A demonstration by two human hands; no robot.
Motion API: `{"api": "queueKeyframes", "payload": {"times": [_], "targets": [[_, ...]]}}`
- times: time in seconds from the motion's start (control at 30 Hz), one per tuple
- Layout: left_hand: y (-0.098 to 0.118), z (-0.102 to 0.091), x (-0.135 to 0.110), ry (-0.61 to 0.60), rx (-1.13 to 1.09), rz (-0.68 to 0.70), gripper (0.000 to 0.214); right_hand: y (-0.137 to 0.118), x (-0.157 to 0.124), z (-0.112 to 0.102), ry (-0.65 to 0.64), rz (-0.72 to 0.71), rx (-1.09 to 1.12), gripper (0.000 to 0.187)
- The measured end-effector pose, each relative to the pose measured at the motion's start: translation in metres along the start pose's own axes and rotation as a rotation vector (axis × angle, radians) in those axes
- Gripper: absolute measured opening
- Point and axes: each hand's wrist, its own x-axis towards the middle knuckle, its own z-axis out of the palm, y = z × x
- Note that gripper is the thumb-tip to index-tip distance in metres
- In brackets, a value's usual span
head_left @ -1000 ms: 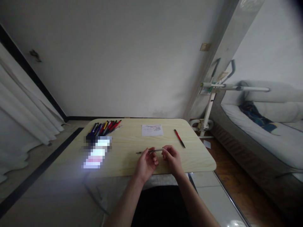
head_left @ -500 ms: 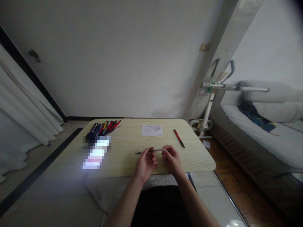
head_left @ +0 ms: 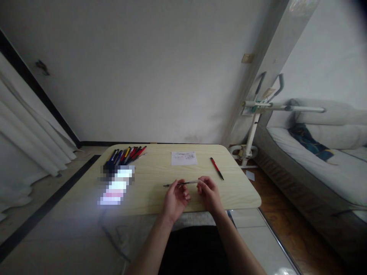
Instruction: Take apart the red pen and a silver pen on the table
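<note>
Ahead of the two hands, a white paper card (head_left: 184, 158) with small print lies flat. Beyond the right hand (head_left: 208, 191) and to its right, a red pen (head_left: 217, 168) with black ends rests at a slant. Well to the left of the left hand (head_left: 175, 196), a bundle of pens (head_left: 126, 156) in several colours sits past a bright, pixelated patch (head_left: 117, 185) that cannot be made out. The slim pen (head_left: 191, 182) spans both hands nearly level: the left fingers and thumb grip it near its dark tip, which pokes out leftward, and the right fingertips pinch its other end. The near edge of the table (head_left: 235, 193) passes under the forearms; pale tabletop stretches between the hands and the card, and out to a rounded corner at right.
</note>
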Motion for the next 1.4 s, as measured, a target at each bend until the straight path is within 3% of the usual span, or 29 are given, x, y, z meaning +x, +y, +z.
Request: {"api": "queueKeyframes", "payload": {"times": [0.53, 1.4], "targets": [[0.0008, -0.0017, 0.0002, -0.014, -0.031, -0.005, 0.016, -0.0032, 0.0005, -0.0020, 0.002, 0.040, 0.124, 0.013], [0.0009, -0.0049, 0.0022, -0.014, -0.030, 0.006, 0.016, 0.0021, 0.0049, -0.0060, 0.074, 0.086, 0.236, 0.018]]}}
